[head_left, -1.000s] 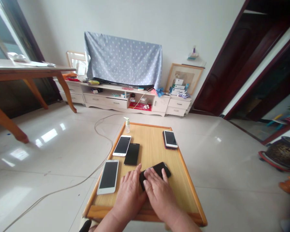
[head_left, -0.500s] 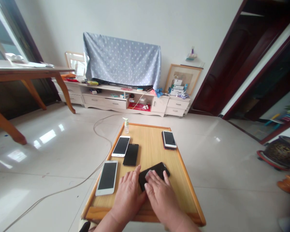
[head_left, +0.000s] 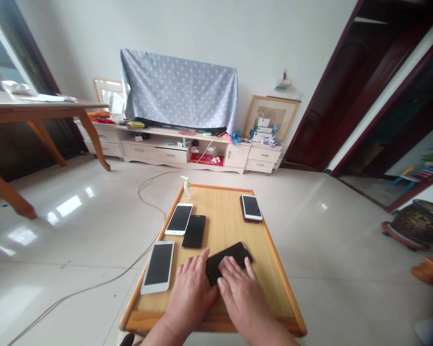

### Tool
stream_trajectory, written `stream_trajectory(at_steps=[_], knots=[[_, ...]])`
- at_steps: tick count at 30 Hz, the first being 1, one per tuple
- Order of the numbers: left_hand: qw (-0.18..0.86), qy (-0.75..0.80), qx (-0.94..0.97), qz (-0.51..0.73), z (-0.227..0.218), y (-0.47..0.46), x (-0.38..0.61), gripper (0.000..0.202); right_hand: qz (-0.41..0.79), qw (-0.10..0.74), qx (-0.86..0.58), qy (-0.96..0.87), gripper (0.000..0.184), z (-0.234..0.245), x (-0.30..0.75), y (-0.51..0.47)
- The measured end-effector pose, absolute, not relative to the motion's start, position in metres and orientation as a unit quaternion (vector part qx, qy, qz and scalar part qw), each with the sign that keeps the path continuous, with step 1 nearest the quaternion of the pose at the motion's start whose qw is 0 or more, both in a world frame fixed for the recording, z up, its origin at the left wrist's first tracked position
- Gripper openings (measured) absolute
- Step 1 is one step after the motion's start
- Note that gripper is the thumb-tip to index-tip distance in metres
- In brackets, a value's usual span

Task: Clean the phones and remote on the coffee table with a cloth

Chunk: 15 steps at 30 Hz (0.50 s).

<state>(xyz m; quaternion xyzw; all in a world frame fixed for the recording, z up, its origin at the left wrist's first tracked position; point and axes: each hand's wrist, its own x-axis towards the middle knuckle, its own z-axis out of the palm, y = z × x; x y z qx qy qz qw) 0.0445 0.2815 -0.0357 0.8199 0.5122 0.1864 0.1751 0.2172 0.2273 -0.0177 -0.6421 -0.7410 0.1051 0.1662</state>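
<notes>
A black smartphone (head_left: 234, 252) lies slanted near the front of a small wooden table. My left hand (head_left: 191, 288) braces its left end, with the index finger at the upper corner and the thumb along the lower edge. Under the fingertips of my right hand (head_left: 241, 293) is a small pale wipe (head_left: 223, 262), pressed flat on the phone; most of it is hidden by the fingers. To the left lie a large white phone (head_left: 158, 266), another black phone (head_left: 194, 231) and a second white phone (head_left: 179, 218).
A pump bottle (head_left: 186, 188) stands at the far left corner of the wooden table (head_left: 222, 204). Another white phone (head_left: 251, 206) rests on a dark item at the right edge. A cable (head_left: 122, 271) crosses the floor. Beyond is a low cabinet (head_left: 151, 153).
The fingers of my right hand and the wipe have shifted very slightly to the right on the black phone. My left hand keeps its place; the whole view has shifted a little.
</notes>
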Motion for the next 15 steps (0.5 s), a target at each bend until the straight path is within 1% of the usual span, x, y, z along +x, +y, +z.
stream_trajectory(at_steps=[3, 5, 7, 11, 15], knots=[[0.175, 0.513, 0.819, 0.189, -0.031, 0.281, 0.046, 0.078, 0.068, 0.152, -0.698, -0.696, 0.050, -0.018, 0.239, 0.238], [0.176, 0.515, 0.818, 0.188, -0.029, 0.281, 0.046, 0.079, 0.051, 0.147, -0.712, -0.685, 0.051, -0.020, 0.242, 0.239], [0.176, 0.515, 0.818, 0.186, -0.029, 0.281, 0.046, 0.078, 0.053, 0.150, -0.694, -0.702, 0.051, -0.023, 0.233, 0.233], [0.182, 0.511, 0.821, 0.181, -0.032, 0.282, 0.044, 0.079, 0.085, 0.182, -0.632, -0.748, 0.045, -0.024, 0.210, 0.218], [0.175, 0.511, 0.821, 0.184, -0.031, 0.282, 0.046, 0.077, 0.076, 0.178, -0.666, -0.720, 0.046, -0.022, 0.229, 0.224]])
